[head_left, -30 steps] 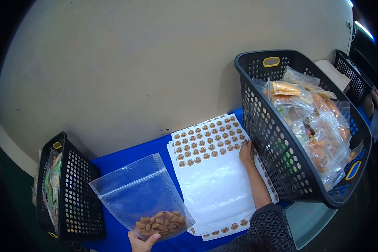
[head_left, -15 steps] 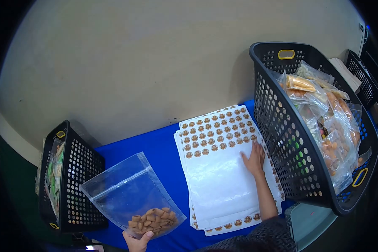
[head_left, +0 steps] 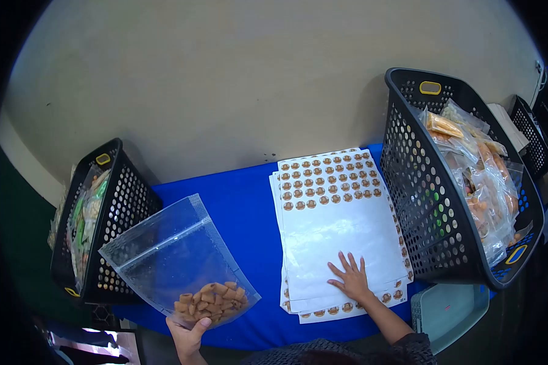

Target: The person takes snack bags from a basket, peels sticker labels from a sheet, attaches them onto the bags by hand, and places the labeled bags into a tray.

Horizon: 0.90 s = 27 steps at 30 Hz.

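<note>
From my remote station I am seeing the person wearing a dark top, its fabric showing a fine, paler pattern; the right sleeve is ending along the forearm; the right hand and left hand are showing bare.

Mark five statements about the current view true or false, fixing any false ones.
1. The left hand holds a clear pouch with brown pieces in it. True.
2. The right hand is gripping the rim of a basket. False: it rests with fingers spread on the stacked sheets.
3. Brown round stickers cover the whole top sheet. False: their rows are at its far end; the near part is blank white.
4. The stacked sheets lie between two black baskets. True.
5. The cloth under the sheets is red. False: it is blue.
</note>
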Each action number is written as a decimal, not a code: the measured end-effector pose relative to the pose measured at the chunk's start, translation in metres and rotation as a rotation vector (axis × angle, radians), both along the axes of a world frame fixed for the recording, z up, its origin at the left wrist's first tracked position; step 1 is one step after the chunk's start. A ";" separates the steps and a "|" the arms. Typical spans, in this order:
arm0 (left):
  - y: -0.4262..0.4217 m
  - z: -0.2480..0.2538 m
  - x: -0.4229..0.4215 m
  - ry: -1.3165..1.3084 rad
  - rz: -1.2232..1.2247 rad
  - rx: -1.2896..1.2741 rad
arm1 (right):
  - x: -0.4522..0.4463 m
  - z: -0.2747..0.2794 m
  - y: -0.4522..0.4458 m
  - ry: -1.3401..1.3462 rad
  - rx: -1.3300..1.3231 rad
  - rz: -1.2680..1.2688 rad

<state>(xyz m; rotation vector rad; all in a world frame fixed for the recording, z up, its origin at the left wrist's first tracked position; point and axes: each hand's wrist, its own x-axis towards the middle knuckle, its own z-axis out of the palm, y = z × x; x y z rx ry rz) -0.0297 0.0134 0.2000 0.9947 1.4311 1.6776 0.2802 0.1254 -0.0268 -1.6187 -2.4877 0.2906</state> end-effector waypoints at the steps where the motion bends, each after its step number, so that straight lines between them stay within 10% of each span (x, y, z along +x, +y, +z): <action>1: -0.005 0.001 -0.001 0.005 0.038 0.036 | -0.001 0.000 -0.001 -0.006 -0.001 0.009; 17: -0.069 0.001 -0.043 -0.085 -0.011 0.195 | -0.005 0.012 0.007 0.064 -0.041 -0.055; 20: -0.077 -0.003 -0.054 -0.040 -0.055 0.186 | 0.001 0.046 0.036 0.146 -0.273 -0.135; 27: -0.088 -0.006 -0.074 -0.047 -0.073 0.161 | -0.039 0.208 0.055 0.251 0.317 -0.130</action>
